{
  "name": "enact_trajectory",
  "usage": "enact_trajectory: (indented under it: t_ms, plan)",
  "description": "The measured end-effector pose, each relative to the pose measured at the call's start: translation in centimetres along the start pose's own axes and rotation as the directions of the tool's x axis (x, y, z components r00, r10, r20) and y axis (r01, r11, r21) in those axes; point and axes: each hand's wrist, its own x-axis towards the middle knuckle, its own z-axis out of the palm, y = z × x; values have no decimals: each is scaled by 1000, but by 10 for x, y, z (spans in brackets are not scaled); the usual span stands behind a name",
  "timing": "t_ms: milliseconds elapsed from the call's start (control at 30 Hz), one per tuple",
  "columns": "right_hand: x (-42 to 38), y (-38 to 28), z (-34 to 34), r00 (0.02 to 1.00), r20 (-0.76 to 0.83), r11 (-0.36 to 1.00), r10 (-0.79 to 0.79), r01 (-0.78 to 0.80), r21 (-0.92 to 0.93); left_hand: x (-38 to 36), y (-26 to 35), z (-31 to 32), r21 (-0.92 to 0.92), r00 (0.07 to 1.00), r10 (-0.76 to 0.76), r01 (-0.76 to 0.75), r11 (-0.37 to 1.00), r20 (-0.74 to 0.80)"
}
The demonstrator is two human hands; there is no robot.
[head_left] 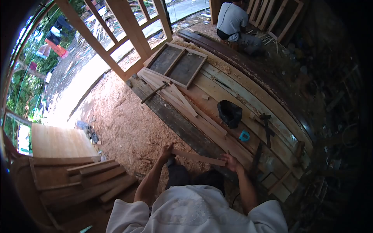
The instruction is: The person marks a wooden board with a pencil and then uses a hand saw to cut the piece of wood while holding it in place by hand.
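Slat [199, 157] hangs between the person's hands, in front of the legs [178, 174] and close to the near edge of the tabletop [167, 115]. The left hand [167, 151] is closed around one end; the right hand [232, 161] pinches the other between thumb and fingers, some fingertips loosely fanned. Gripping it at both ends probably steadies it and leaves its middle in plain sight. On the tabletop, the tape measure [244, 136] lies nearer the right hand, perhaps to be within easy reach, and a hammer [268, 130] lies just beyond it. Another hammer [154, 92] lies farther left, its handle jutting past the edge, which may make it easy to grab. A wooden frame [174, 63] lies flat at the far end, likely because the boards there support it well. As for containers, a black bag [230, 113] sits among the boards with its mouth seemingly open; the inside is too dark to tell what it holds. Beyond the tabletop, another person [232, 19] crouches, well apart from the slat.
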Motion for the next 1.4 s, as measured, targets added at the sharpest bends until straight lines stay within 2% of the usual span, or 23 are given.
enact_trajectory:
  t_ms: [67,167,200,233,300,367,433,500,567,633,700,767,867,900,967,1033,1100,1167,1200,1233,1267,1333,1400]
  plan:
    - [30,1,42,989,43,979,-144,149,-139,22,25,-35,-12,995,-29,30,999,93]
    - [61,10,99,945,-41,944,-323,325,60,61,43,-91,-77,992,36,-27,997,121]
    - [68,10,122,919,-176,923,-354,373,91,61,61,-99,-160,995,-5,22,987,103]
    - [78,-4,140,907,-184,913,-379,399,84,82,73,-106,-166,992,17,3,986,121]
    - [84,-2,176,879,-345,916,-330,386,106,95,86,-127,-247,967,107,-49,968,229]
    - [87,-10,203,852,-368,876,-372,453,165,114,99,-135,-271,968,132,-72,960,211]
    - [97,-18,216,805,-487,857,-340,478,191,130,112,-140,-317,919,276,-183,931,282]
    - [108,-30,223,774,-510,863,-375,492,114,145,127,-137,-307,924,295,-215,927,243]
    - [122,-36,227,749,-528,868,-399,495,46,156,140,-136,-96,959,264,-254,962,103]
    - [138,-44,227,774,-540,906,-330,421,51,174,147,-132,-73,955,294,-291,954,39]
    - [155,-43,232,770,-551,898,-322,433,81,193,155,-139,-35,947,318,-319,947,-32]
    - [180,-51,233,756,-571,881,-319,458,115,222,171,-139,145,935,351,-355,924,50]
    - [189,-59,249,748,-625,905,-221,397,155,264,197,-128,283,905,417,-423,861,85]
    - [198,-56,248,710,-655,867,-260,470,165,277,202,-123,313,915,383,-405,859,130]
    - [204,-45,251,650,-718,827,-249,528,191,303,213,-112,505,872,459,-477,719,171]
    - [220,-59,257,601,-766,722,-228,632,281,333,230,-97,506,875,392,-483,714,282]
    - [233,-76,258,576,-794,723,-192,630,283,375,236,-81,572,896,310,-441,692,317]
    - [256,-82,260,556,-819,723,-142,623,298,413,238,-65,539,865,338,-497,680,371]
    - [272,-83,257,496,-857,742,-139,626,242,412,254,-50,565,925,211,-362,741,315]
    - [281,-87,258,435,-890,764,-137,618,185,430,252,-43,579,922,183,-359,732,340]
    - [289,-91,260,424,-899,767,-108,611,196,448,249,-39,583,897,229,-422,694,378]
    - [299,-108,268,296,-954,834,-48,538,125,468,255,-28,578,863,253,-485,656,437]
    - [310,-112,266,299,-954,858,-29,497,130,477,260,-19,575,837,266,-528,625,479]
